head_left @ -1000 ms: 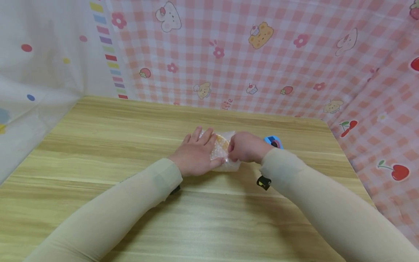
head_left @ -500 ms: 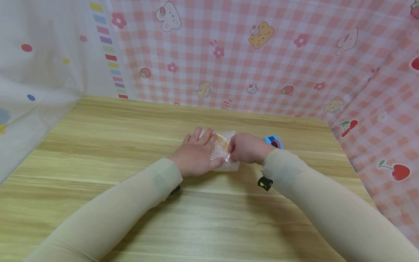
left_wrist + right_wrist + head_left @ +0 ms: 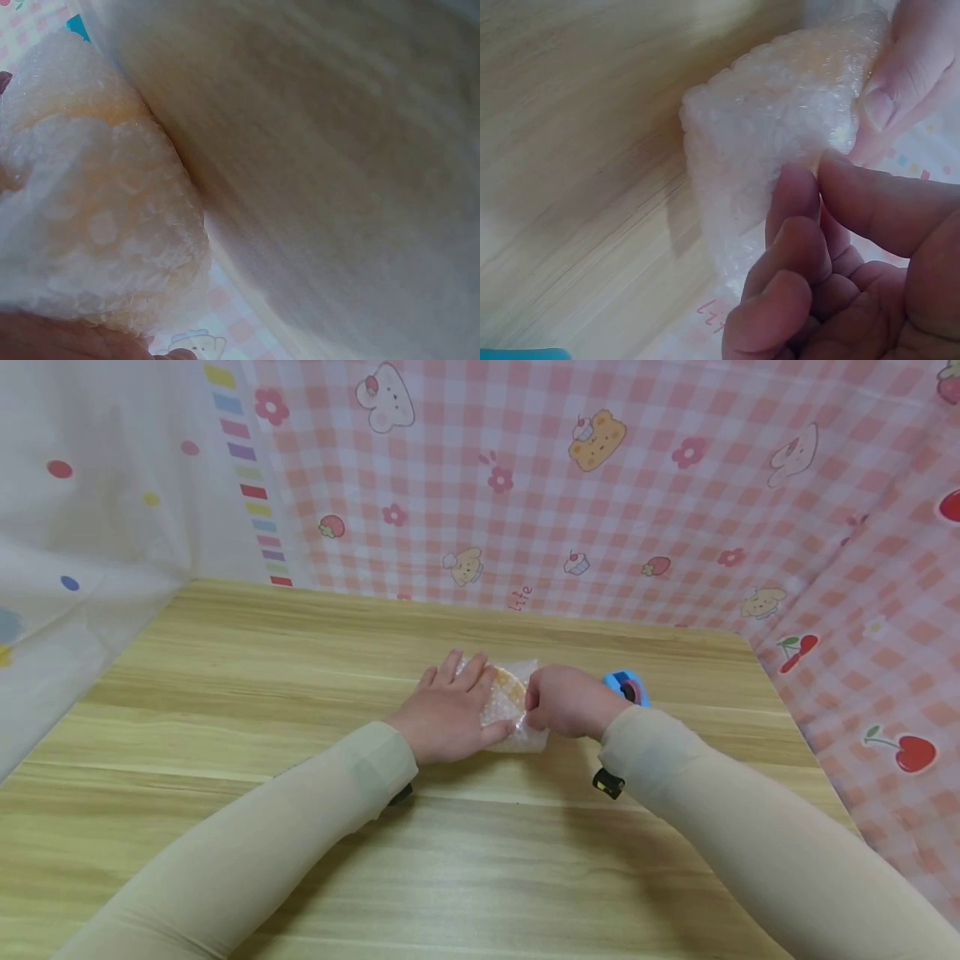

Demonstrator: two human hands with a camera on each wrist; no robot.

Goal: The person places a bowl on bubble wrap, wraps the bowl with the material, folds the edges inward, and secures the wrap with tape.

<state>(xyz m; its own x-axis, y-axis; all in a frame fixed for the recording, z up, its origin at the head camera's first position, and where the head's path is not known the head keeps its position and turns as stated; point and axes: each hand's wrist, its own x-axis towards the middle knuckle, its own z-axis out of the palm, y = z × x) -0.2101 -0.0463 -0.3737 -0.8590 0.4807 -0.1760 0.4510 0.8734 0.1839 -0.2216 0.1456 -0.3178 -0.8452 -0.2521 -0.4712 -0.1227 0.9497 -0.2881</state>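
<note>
A bundle of clear bubble wrap (image 3: 510, 692) lies on the table, with something yellow-orange showing through it. My left hand (image 3: 448, 710) rests flat across its left part, fingers spread and thumb along the near side. At the right side, my right hand (image 3: 572, 700) has its fingers curled in. Seen from the right wrist, the thumb and index finger of that hand (image 3: 832, 240) pinch the wrap's edge close to the left thumb (image 3: 889, 101). The left wrist view shows the bumpy wrap (image 3: 105, 210) close up, its orange content blurred.
A blue tape dispenser (image 3: 628, 685) with a pinkish roll stands just behind the right wrist. The wood-grain table (image 3: 300, 635) is bounded by a pink checked cloth (image 3: 525, 493) at the back and right, and a white dotted one (image 3: 112, 518) at the left.
Both hands stay almost still on the bubble wrap. The right hand and wrist have shifted very slightly to the right.
</note>
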